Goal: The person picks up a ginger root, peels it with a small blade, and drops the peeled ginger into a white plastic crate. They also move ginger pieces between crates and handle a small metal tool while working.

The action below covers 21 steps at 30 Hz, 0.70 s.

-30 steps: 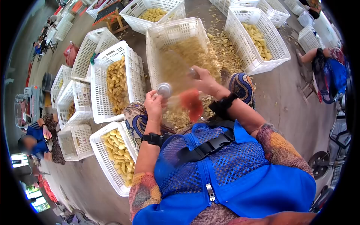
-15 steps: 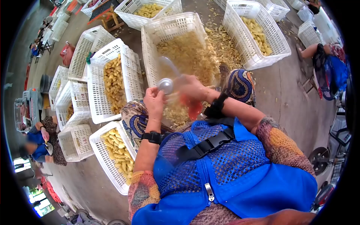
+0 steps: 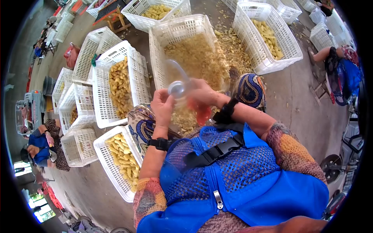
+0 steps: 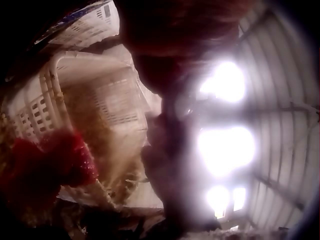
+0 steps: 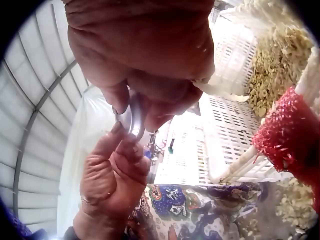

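My left hand pinches the rim of a small silvery round piece between thumb and fingers. Close against it, my right hand is curled, its fingers blurred in the head view. In the right wrist view, fingertips of both hands meet around the silvery piece. From the right hand's grip sticks out a thin, pale curved strip, also a blurred translucent strip in the head view; I cannot tell what it is. Below the hands hangs a red mesh cloth.
Between the knees stands a white crate of yellowish peelings, with more peelings spilled beside it. White crates of yellow pieces stand left, near left and right. Another person sits at far left.
The right hand has come in toward the left, closing the gap over the silvery piece. That piece has shifted slightly right, and the pale strip has swung with the right hand.
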{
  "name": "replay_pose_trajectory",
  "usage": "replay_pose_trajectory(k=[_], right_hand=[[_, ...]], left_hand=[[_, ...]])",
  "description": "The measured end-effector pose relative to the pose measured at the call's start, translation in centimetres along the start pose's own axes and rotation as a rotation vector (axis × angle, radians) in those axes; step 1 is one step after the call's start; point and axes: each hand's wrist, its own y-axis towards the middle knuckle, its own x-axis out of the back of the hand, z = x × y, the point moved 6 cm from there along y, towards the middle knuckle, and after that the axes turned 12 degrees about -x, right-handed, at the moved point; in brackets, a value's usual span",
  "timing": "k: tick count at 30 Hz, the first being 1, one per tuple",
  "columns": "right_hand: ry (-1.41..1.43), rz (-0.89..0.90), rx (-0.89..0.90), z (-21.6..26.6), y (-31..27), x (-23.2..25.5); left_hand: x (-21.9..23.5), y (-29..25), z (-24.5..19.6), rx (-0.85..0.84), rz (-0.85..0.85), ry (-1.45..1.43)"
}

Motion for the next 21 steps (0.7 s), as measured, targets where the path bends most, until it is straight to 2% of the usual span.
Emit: replay_pose_trajectory(k=[2, 5, 8, 10, 14, 16, 19, 21], right_hand=[[0.026, -0.001, -0.025, -0.1, 0.0, 0.1], [0.053, -0.007, 0.121, 0.6, -0.1, 0.2], [0.120, 0.026, 0.143, 0.5, 0.2, 0.3], [0.058, 0.006, 0.150, -0.1, 0.5, 0.6], [-0.069, -0.071, 0.231, 0.4, 0.2, 0.8], [-0.121, -0.104, 0.276, 0.7, 0.0, 0.7], [-0.322, -0.161, 0.419, 0.7, 0.3, 0.8], [-0.423, -0.191, 0.504, 0.9, 0.1, 0.6]], left_hand=[[-0.3, -0.2, -0.3, -0.011, 0.026, 0.012], [-0.6, -0.2, -0.4, -0.050, 0.044, 0.032], [-0.7, -0.2, -0.6, -0.086, 0.040, 0.074], [-0.7, -0.2, -0.6, -0.086, 0.036, 0.098], [-0.7, 0.0, -2.8, -0.308, -0.002, 0.346], [-0.8, 0.0, -5.4, -0.425, -0.006, 0.492], [-1.5, -0.2, -6.4, -0.560, 0.049, 0.582], [-2.0, -0.4, -6.1, -0.592, 0.134, 0.591]])
